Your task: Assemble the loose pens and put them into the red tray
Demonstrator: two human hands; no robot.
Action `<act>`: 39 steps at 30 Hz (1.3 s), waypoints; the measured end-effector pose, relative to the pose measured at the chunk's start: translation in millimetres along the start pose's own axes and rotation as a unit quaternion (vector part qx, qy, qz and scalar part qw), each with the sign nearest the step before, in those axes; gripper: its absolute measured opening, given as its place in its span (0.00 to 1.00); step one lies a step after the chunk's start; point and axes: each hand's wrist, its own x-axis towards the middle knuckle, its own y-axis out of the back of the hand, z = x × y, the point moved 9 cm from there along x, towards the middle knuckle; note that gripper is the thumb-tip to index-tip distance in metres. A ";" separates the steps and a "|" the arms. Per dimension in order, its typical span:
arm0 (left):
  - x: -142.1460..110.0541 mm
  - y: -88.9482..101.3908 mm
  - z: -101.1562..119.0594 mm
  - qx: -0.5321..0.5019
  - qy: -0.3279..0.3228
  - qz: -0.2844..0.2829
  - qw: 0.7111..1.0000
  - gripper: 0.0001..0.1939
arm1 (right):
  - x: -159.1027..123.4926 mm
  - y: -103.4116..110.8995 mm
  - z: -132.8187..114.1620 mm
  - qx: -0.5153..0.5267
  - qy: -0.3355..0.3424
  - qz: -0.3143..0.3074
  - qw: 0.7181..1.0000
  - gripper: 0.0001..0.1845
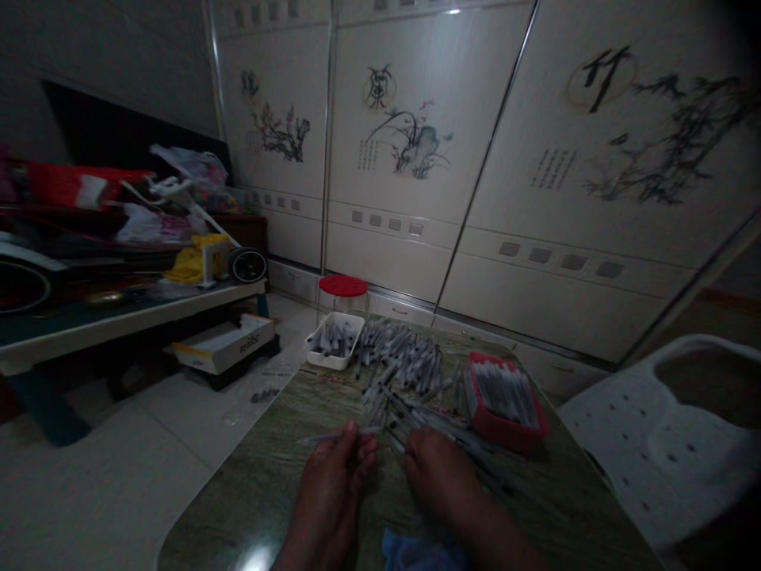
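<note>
My left hand [338, 468] pinches a clear pen [318, 438] between thumb and fingers, its tip pointing left above the table. Beside it, my right hand [437, 468] is closed at the near edge of a heap of pens [404, 353]; whatever its fingers hold is hidden. Dark-ended pens lie loose around the right hand. To the right stands a red basket [511, 438] packed with pens lined up side by side. At the table's far left corner, a white tray [326, 361] holds more pens or pen parts.
A blue cloth [416, 551] lies at the near side of the green marbled table [255, 484]. Beyond it are a red stool [343, 286] and sliding cabinet doors. A white chair [659, 436] stands right; a cluttered low table [136, 317] and Nike box [229, 346] are left.
</note>
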 end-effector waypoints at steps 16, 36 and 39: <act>-5.0 -4.6 -6.8 -0.012 0.024 -0.005 1.000 0.04 | -21.4 -2.7 7.1 0.063 0.007 -0.004 0.998 0.10; -31.0 -50.4 -61.8 0.014 0.139 -0.093 0.986 0.14 | -62.7 -26.0 82.8 0.695 -0.125 0.076 0.704 0.31; -33.5 -52.9 -64.7 0.018 0.142 -0.105 0.984 0.14 | -64.5 -29.3 86.4 0.709 -0.136 0.078 0.687 0.30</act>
